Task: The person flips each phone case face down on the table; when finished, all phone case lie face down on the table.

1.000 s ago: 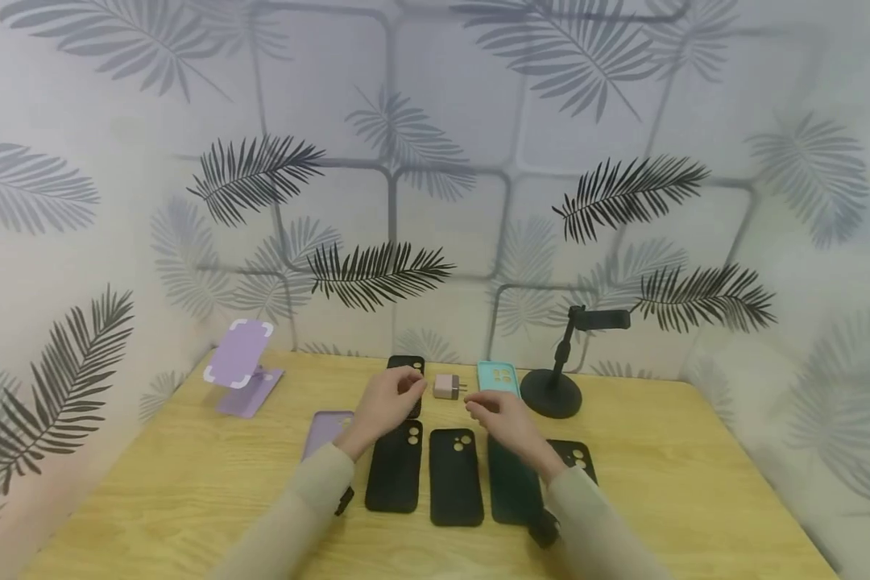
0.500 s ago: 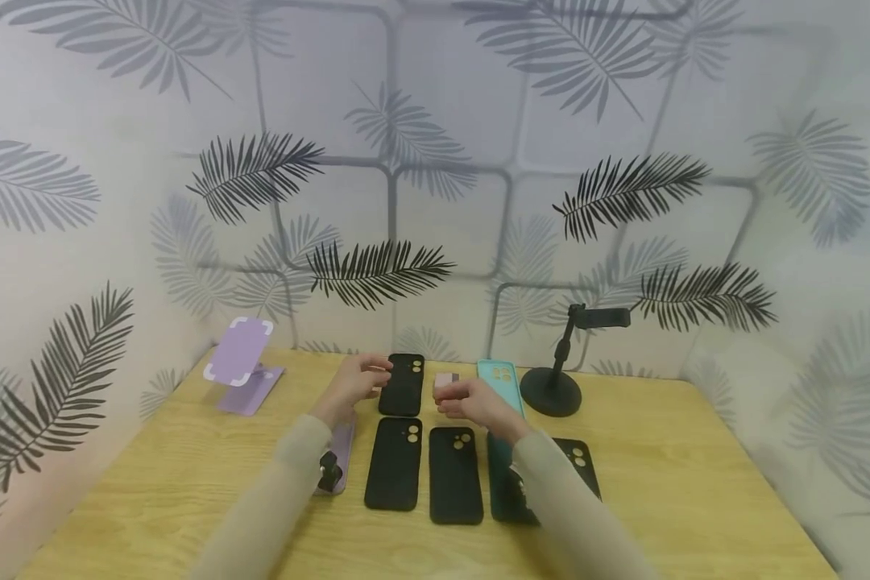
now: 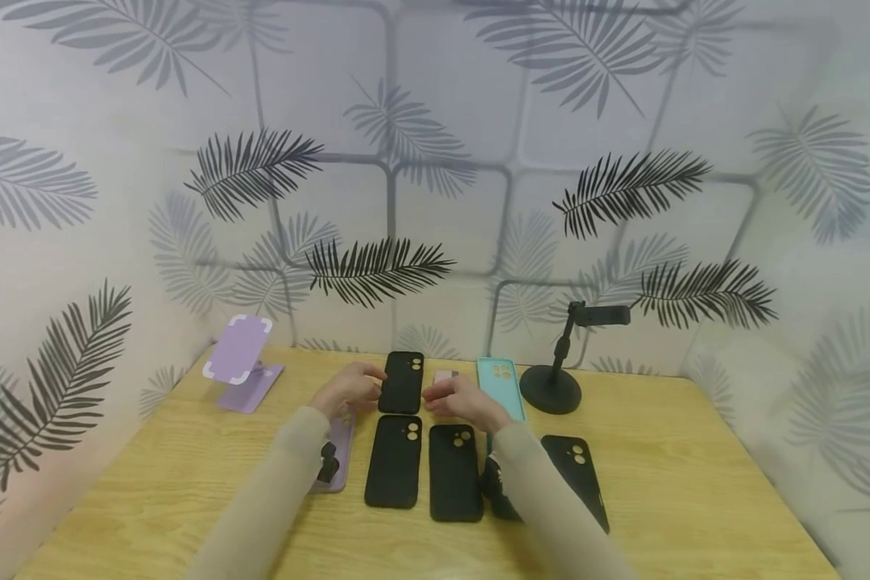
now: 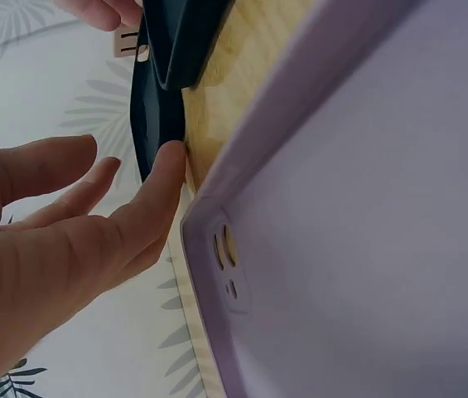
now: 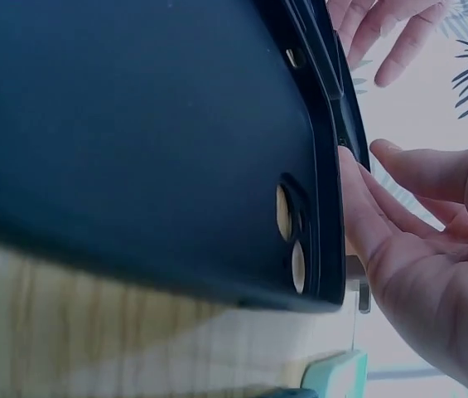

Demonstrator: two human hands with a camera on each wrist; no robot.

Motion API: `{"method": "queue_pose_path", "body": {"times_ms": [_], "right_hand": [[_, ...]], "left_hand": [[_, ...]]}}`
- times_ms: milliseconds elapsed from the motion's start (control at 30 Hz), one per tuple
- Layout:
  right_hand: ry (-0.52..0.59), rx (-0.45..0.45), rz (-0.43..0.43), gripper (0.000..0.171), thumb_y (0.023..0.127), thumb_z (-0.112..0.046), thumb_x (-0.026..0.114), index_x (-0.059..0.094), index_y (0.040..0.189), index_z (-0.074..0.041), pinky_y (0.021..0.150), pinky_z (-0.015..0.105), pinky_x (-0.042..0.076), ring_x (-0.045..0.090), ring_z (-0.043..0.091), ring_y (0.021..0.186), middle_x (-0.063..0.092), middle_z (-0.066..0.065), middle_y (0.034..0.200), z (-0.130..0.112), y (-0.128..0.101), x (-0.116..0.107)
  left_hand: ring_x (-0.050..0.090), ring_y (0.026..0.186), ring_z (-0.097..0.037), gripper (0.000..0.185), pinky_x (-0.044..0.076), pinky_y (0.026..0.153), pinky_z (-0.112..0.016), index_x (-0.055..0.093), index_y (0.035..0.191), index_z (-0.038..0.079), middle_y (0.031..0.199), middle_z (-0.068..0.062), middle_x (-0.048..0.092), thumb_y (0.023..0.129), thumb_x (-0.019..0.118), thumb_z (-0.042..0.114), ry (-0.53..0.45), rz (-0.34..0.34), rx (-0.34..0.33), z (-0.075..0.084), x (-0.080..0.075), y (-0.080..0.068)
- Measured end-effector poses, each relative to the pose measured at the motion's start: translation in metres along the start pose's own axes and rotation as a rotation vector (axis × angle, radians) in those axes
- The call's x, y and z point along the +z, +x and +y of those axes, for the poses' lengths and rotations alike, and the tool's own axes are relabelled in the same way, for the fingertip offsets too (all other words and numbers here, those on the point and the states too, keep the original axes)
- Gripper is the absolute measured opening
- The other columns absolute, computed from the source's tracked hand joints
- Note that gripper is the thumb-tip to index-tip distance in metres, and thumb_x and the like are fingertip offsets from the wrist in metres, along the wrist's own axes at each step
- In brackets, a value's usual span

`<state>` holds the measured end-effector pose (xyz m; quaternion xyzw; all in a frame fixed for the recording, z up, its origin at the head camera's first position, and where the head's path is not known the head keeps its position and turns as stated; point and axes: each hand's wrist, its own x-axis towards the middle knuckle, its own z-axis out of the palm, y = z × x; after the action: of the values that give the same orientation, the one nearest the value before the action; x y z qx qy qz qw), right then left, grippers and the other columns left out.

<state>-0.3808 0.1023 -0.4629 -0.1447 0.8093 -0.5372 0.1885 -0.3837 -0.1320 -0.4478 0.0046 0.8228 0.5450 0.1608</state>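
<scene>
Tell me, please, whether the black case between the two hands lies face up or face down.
Face down: the black case lies flat on the table with its smooth back and camera cutouts upward.

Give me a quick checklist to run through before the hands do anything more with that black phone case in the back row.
1. Left hand at the glossy black phone case in the back row: ok, its fingers touch the case's left edge.
2. Right hand at the case: cannot tell, it is close on the right, contact unclear.
3. Firm grip on the case: not ok, both hands have relaxed, open fingers.
4. Small pink charger plug free of the right hand: cannot tell, partly hidden behind it.
5. Lilac phone case out of the way: ok, it lies under the left wrist.
</scene>
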Motion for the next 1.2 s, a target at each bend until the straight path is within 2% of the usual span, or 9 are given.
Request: {"method": "queue_pose_path", "body": {"times_ms": [233,400,500,633,767,1000,1200], "right_hand": [[0.0,0.014,0.012,0.037,0.094,0.011,0.046,0.059,0.129,0.009,0.092,0.034,0.056,0.064,0.029,0.11,0.061,0.024,0.129,-0.003,0.004,0.005],[0.03,0.018,-0.007,0.038,0.096,0.011,0.043,0.056,0.132,0.008,0.096,0.037,0.055,0.062,0.033,0.117,0.057,0.024,0.134,-0.005,0.007,0.009],[0.042,0.01,-0.043,0.038,0.099,0.005,0.043,0.053,0.135,0.008,0.099,0.039,0.053,0.058,0.035,0.123,0.053,0.026,0.139,-0.005,0.009,0.012],[0.055,0.0,-0.08,0.039,0.105,-0.009,0.042,0.047,0.141,0.006,0.103,0.043,0.05,0.054,0.038,0.128,0.049,0.028,0.143,-0.005,0.012,0.013],[0.083,-0.007,-0.108,0.042,0.107,-0.014,0.039,0.043,0.144,0.005,0.106,0.046,0.046,0.052,0.039,0.13,0.046,0.028,0.145,-0.006,0.013,0.014],[0.161,0.009,-0.149,0.044,0.109,-0.017,0.033,0.039,0.146,0.006,0.112,0.05,0.04,0.045,0.041,0.135,0.042,0.03,0.147,-0.008,0.015,0.015],[0.176,-0.014,-0.148,0.048,0.11,-0.025,0.029,0.04,0.145,0.006,0.112,0.054,0.037,0.044,0.043,0.135,0.043,0.032,0.146,-0.013,0.016,0.017]], "left_hand": [[0.062,0.107,-0.032,0.051,0.057,0.088,-0.04,0.046,0.142,0.001,0.127,-0.024,0.056,0.091,0.052,-0.005,-0.087,0.057,-0.053,0.002,0.004,0.005],[0.065,0.1,-0.028,0.05,0.058,0.086,-0.039,0.048,0.141,0.003,0.13,-0.023,0.056,0.092,0.057,-0.002,-0.146,0.109,-0.055,0.002,0.004,0.004],[0.066,0.098,-0.027,0.049,0.058,0.086,-0.039,0.05,0.14,0.005,0.131,-0.023,0.054,0.093,0.059,-0.002,-0.198,0.122,-0.038,0.002,0.004,0.003],[0.064,0.108,-0.031,0.051,0.057,0.091,-0.041,0.049,0.141,0.007,0.132,-0.022,0.053,0.092,0.064,0.001,-0.308,0.11,0.008,0.005,0.005,0.002],[0.065,0.11,-0.032,0.056,0.056,0.093,-0.043,0.046,0.143,0.008,0.13,-0.022,0.056,0.091,0.068,0.004,-0.388,0.092,0.034,0.008,0.008,0.001],[0.068,0.104,-0.031,0.057,0.059,0.086,-0.041,0.045,0.142,0.006,0.124,-0.023,0.059,0.09,0.069,0.004,-0.411,0.105,0.039,0.008,0.015,0.001],[0.064,0.111,-0.036,0.056,0.056,0.091,-0.049,0.044,0.142,0.005,0.123,-0.023,0.057,0.092,0.068,0.006,-0.399,0.088,0.071,0.01,0.02,0.002]]}}
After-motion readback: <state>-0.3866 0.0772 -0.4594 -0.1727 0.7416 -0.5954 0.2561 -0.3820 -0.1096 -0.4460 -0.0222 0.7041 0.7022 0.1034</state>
